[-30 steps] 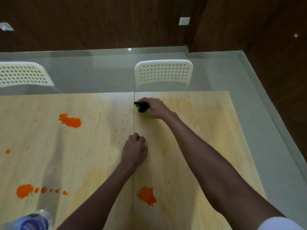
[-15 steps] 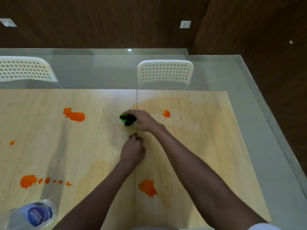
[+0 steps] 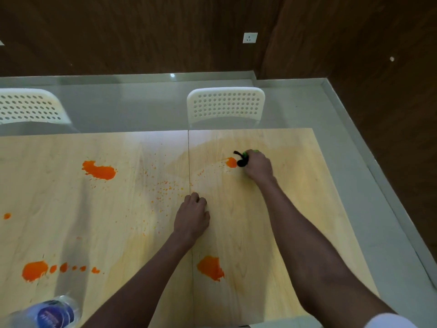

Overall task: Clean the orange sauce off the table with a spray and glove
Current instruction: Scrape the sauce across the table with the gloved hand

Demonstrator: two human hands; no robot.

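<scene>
Right hand [image 3: 257, 165] grips a mostly hidden glove [image 3: 243, 159]; left hand [image 3: 192, 217] rests fisted, holding nothing.

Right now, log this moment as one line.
right hand: grips glove, beside sauce spot | left hand: fist on table, holds nothing | sauce blotches unwiped | bottle: near left

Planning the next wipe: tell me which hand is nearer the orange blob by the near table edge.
Left. The left hand rests just beyond the blob; the right hand is farther off, gripping the glove.
</scene>
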